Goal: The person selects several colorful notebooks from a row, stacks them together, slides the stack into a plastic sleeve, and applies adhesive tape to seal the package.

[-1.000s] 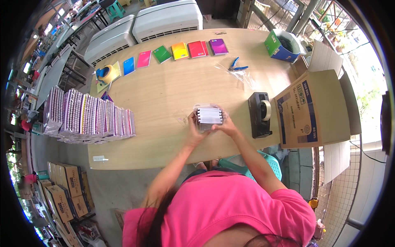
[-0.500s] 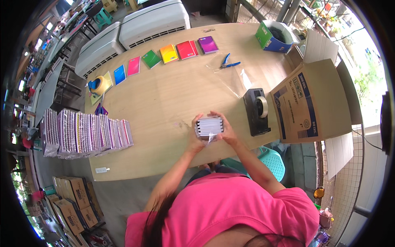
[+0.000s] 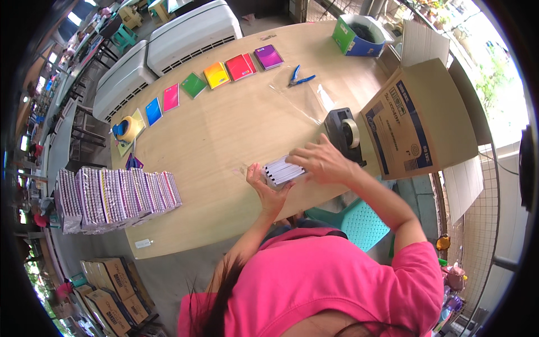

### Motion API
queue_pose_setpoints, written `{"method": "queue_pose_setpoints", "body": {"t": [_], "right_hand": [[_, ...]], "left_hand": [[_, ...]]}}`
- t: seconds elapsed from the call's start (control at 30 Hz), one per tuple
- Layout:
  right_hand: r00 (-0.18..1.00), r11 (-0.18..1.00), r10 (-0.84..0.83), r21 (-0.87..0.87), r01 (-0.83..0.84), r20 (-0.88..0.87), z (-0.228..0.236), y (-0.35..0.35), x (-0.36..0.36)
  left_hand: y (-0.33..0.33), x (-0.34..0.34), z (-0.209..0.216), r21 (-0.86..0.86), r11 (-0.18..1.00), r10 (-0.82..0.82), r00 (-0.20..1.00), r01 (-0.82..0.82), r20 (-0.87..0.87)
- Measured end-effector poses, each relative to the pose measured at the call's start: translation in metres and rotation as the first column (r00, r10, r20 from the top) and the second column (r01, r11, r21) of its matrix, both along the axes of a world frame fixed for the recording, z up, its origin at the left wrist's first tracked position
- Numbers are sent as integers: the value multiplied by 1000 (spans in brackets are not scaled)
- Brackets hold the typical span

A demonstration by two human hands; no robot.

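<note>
Left hand clamped on a white-edged stack, near side of the table.
Stack is held between left thumb and fingers; right hand is curled over its right end, whether gripping cannot be told. Tape dispenser is seen beside that hand, an open carton farther right.

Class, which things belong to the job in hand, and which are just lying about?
Job in hand, likely:
- white stack, left hand holding it
- right hand, close by
- tape dispenser, perhaps

Lying about, apparently:
- blue pliers
- scissors
- large cardboard box
</note>
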State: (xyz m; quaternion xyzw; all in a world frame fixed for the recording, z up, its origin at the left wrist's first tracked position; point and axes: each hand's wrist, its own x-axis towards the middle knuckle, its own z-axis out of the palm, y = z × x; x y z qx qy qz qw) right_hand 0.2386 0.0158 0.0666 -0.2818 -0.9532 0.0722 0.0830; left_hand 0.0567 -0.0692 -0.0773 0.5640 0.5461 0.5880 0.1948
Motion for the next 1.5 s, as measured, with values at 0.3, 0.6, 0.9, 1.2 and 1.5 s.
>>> {"method": "queue_pose_setpoints", "body": {"t": [0.3,0.6,0.9,1.2,1.5], "right_hand": [[842,850,-164,-507,-144,-514,-16,33,15],[388,299,-786,-845,-443,-481,-154,-7,-38],[976,942,92,-300,-150,-197,28,-1,26],[910,884,404,-217,-414,-92,-10,57,0],[878,927,347,-19,-374,-329,-20,43,-37]], "left_hand": [[6,-43,-2,-117,985,-136,987,125,-90],[32,-38,-28,-264,731,-505,759,630,412],[-14,-23,-19,98,992,-65,987,80,-148],[16,-87,34,-128,862,-386,473,490,-792],[39,-84,73,-475,746,-622,232,467,-748]]}}
